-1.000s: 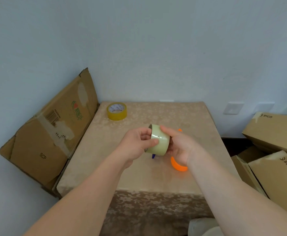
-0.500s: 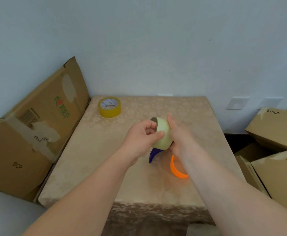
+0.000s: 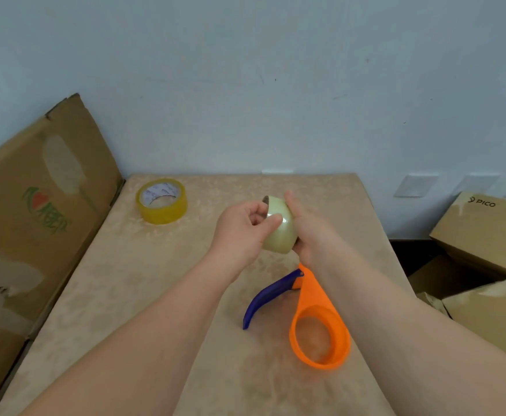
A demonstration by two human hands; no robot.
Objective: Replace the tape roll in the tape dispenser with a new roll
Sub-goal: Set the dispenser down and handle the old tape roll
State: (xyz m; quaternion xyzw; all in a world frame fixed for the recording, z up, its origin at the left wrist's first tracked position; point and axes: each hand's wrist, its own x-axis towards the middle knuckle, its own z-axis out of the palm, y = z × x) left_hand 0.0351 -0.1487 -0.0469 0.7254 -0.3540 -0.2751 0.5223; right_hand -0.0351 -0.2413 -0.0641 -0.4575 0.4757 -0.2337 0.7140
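Both hands hold a pale clear tape roll (image 3: pixel 280 228) up above the middle of the tabletop (image 3: pixel 131 283). The left hand (image 3: pixel 241 232) has its fingers (image 3: pixel 272 220) closed on the roll's near rim, thumb across the outer face; the right hand (image 3: pixel 308 232) cups the far side, so most of its fingers are hidden behind the roll and only one fingertip shows over the top. Only a sliver of the core's dark opening is visible at the upper edge.

The orange and blue tape dispenser (image 3: pixel 317 319) lies on the tabletop below the hands, its orange ring empty; the right forearm covers its upper end. Half a second ago just the blue handle tip and part of the ring peeked out under the hands; now nearly all of it shows, and the roll is tilted a little more end-on.

A yellow tape roll (image 3: pixel 162 201) sits flat at the far left corner, with small print on its inner core too fine to read. The flattened cardboard box (image 3: pixel 35 211) leaning at the left carries a red-and-green logo whose lettering I cannot make out. The cartons (image 3: pixel 482 232) on the right read "PICO"; the lower one is cut off by the frame edge.
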